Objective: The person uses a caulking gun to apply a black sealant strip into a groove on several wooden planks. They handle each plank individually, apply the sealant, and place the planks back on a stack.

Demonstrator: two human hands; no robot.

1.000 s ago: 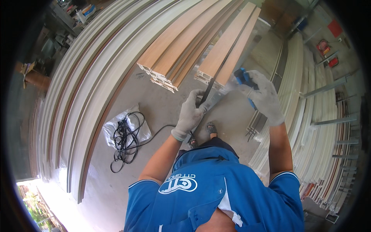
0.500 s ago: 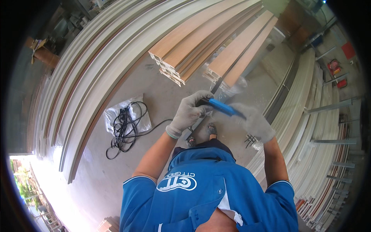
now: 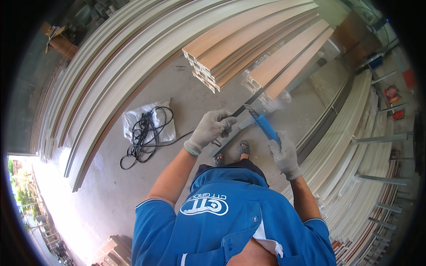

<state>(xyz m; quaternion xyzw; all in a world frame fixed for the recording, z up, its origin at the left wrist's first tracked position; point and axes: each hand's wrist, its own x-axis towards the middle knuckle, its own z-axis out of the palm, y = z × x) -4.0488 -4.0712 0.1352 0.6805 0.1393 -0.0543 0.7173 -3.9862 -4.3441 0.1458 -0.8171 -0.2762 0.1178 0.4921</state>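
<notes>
My left hand [image 3: 211,129], in a grey work glove, pinches a black rubber strip [image 3: 242,108]. From those fingers the strip runs up to the near end of a wood-coloured profile [image 3: 284,57], along the seam there. My right hand [image 3: 286,156], also gloved, is wrapped round a blue snap-off utility knife [image 3: 267,129]. Its bare blade points up and left and comes close to the strip; whether they touch I cannot tell. A tangled coil of the same black strip [image 3: 144,138] lies on a clear plastic bag [image 3: 129,120], with one strand leading to my left hand.
A stack of wood-coloured profiles [image 3: 222,46] stands ahead, its cut ends facing me. Long pale profiles [image 3: 128,66] stretch along the left. Racked lengths [image 3: 341,146] on metal arms [image 3: 382,138] line the right. A grey bar [image 3: 235,137] sits below my hands, near my feet.
My right hand has swung down and left, turning the knife so that its blade points up beside the strip. The left hand has shifted slightly and keeps hold of the strip.
</notes>
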